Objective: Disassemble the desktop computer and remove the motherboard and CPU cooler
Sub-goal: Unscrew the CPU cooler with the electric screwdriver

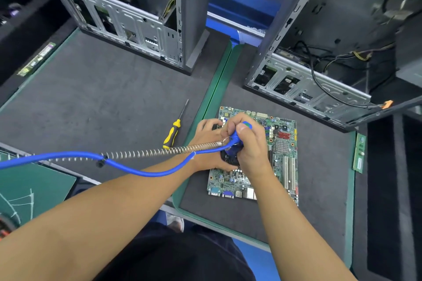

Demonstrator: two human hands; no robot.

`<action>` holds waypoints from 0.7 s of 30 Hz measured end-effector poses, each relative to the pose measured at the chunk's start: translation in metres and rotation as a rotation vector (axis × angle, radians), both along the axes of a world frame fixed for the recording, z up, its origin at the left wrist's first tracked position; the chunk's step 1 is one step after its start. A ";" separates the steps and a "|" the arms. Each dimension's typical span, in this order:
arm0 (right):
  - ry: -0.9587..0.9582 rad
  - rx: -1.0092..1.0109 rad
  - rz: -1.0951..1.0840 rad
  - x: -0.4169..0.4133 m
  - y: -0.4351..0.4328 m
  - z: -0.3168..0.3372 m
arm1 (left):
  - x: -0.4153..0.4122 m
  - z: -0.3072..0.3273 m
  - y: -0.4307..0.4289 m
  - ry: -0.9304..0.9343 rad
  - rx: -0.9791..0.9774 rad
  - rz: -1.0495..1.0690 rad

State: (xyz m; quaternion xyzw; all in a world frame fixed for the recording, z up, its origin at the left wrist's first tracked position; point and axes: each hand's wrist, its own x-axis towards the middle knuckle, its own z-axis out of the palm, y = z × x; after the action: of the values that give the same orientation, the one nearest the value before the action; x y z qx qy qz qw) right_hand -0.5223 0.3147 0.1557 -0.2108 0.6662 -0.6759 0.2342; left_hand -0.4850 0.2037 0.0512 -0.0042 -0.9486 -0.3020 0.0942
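The grip of the right hand [247, 146] clamps a blue screwdriver [247, 124] over the motherboard [283, 150]; at 9 o'clock, the left hand [209, 141] clasps the cooler [231, 161].

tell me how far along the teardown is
Done: the motherboard is out of the open case and lies flat on the grey mat. In hand: the right hand grips a blue power screwdriver upright over the black CPU cooler, which the left hand holds steady. Left: the cooler is still on the board, so it has yet to come off.
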 end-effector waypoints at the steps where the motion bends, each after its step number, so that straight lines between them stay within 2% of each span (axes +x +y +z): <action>1: 0.010 -0.004 -0.002 0.000 -0.001 0.001 | 0.000 -0.001 0.000 -0.027 0.011 -0.003; 5: 0.070 -0.028 0.029 -0.002 -0.002 0.001 | 0.001 -0.005 -0.002 -0.115 0.055 -0.028; 12: 0.044 -0.010 -0.002 -0.003 -0.002 0.001 | 0.000 0.008 0.003 -0.070 -0.046 -0.030; 14: 0.032 -0.031 0.005 -0.002 -0.003 0.001 | 0.000 0.017 0.002 -0.085 -0.004 -0.059; 17: 0.036 -0.015 0.011 -0.001 -0.002 0.000 | 0.000 0.033 0.000 -0.150 0.188 -0.093; 21: 0.032 -0.025 -0.004 -0.001 -0.001 0.003 | 0.004 0.043 -0.001 -0.221 0.329 -0.167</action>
State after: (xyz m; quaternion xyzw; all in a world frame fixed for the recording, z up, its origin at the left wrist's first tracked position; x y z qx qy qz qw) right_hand -0.5230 0.3133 0.1584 -0.2234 0.6617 -0.6812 0.2195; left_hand -0.4809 0.2023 0.0943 -0.0342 -0.8874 -0.4584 -0.0364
